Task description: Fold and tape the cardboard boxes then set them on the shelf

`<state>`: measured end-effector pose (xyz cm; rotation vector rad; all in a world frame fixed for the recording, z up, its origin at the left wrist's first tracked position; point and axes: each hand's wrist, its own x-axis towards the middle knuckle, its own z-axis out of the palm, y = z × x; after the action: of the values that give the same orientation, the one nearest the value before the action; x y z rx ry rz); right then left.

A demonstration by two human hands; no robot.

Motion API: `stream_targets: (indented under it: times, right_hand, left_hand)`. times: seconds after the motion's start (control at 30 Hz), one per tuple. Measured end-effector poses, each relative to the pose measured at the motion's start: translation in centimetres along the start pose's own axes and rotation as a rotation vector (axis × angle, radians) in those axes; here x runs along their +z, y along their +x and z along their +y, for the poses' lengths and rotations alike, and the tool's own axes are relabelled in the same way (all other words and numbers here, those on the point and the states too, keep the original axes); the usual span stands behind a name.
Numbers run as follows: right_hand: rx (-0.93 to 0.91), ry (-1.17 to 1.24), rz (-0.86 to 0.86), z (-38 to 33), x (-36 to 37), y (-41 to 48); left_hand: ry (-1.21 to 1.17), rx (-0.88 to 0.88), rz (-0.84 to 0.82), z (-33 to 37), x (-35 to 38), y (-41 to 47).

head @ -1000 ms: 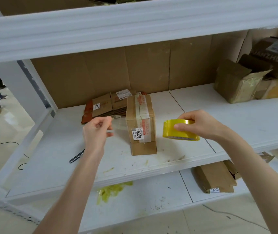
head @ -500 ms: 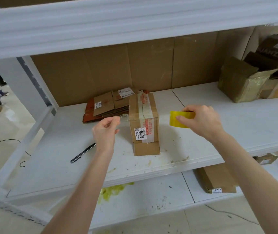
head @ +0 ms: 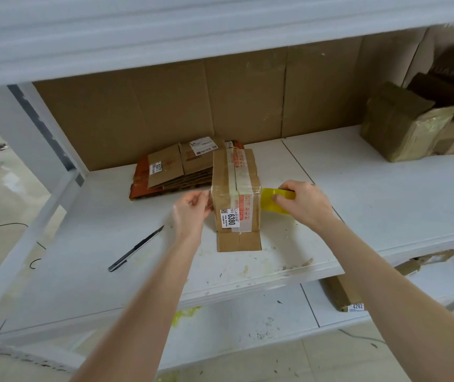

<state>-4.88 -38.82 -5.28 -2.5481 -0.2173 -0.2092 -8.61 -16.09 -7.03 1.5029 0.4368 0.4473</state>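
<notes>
A small cardboard box (head: 235, 194) with a "6380" label stands on the white shelf (head: 358, 194), one flap lying flat toward me. My right hand (head: 303, 206) grips a yellow tape roll (head: 274, 201) right beside the box's right side. My left hand (head: 192, 210) pinches the free end of the clear tape against the box's upper left edge. The tape strip runs across the box's near top edge between both hands.
A stack of flattened cardboard boxes (head: 179, 166) lies behind the box. A pen-like utility knife (head: 135, 249) rests on the shelf at left. Folded boxes (head: 413, 122) crowd the shelf's right end. Another flat box (head: 347, 296) lies on the lower shelf.
Both hands have moved forward and inward to the box; the left now touches its left edge and the right has brought the roll against its right side.
</notes>
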Motion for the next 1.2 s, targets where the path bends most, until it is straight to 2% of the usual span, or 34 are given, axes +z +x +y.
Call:
stream_targets:
  times: [0.17, 0.27, 0.3, 0.4, 0.47, 0.53, 0.63, 0.77, 0.83, 0.9, 1.03, 1.2]
  right_hand:
    - [-0.02, -0.024, -0.053, -0.5, -0.1, 0.8]
    - [-0.012, -0.058, -0.066, -0.8, -0.4, 1.0]
    - [0.0, -0.046, -0.07, -0.7, -0.5, 1.0]
    - [0.033, -0.014, -0.089, -0.1, -0.4, 0.8]
    - [0.043, 0.002, -0.099, 0.1, -0.4, 0.7]
    - [0.04, 0.01, -0.109, 0.2, -0.3, 0.8]
    - [-0.005, 0.045, -0.147, 0.2, -0.5, 1.0]
    - [-0.055, 0.178, -0.316, 1.3, -1.0, 0.9]
    - [-0.051, 0.228, -0.306, 1.7, -0.8, 0.6]
    - [-0.05, 0.236, -0.257, 1.8, -0.8, 0.4]
    - [-0.051, 0.184, -0.243, 1.7, -0.6, 0.7]
    - [-0.002, -0.001, -0.102, 2.4, -1.1, 0.7]
  left_hand:
    - [0.166, 0.093, -0.036, 0.0, 0.0, 0.4]
    - [0.282, -0.019, -0.08, 0.2, -0.1, 0.6]
    - [0.341, -0.001, -0.074, 0.2, -0.1, 0.4]
    - [0.498, 0.267, 0.062, 0.1, -0.2, -1.0]
    - [0.48, 0.497, 0.155, 0.4, 0.0, -2.3]
    - [0.539, 0.65, 0.066, 0.6, 0.8, -3.2]
    - [0.707, 0.655, -0.165, 0.8, 1.7, -3.5]
    - [0.86, 0.691, -0.169, 1.4, 0.8, -2.4]
    - [0.99, 0.854, -0.183, 1.7, 0.9, -2.6]
    - [1.011, 0.964, -0.242, 1.5, 1.2, -2.9]
    - [0.997, 0.849, -0.214, 0.8, 0.7, -2.6]
    - [0.991, 0.844, -0.24, 0.8, 0.7, -2.1]
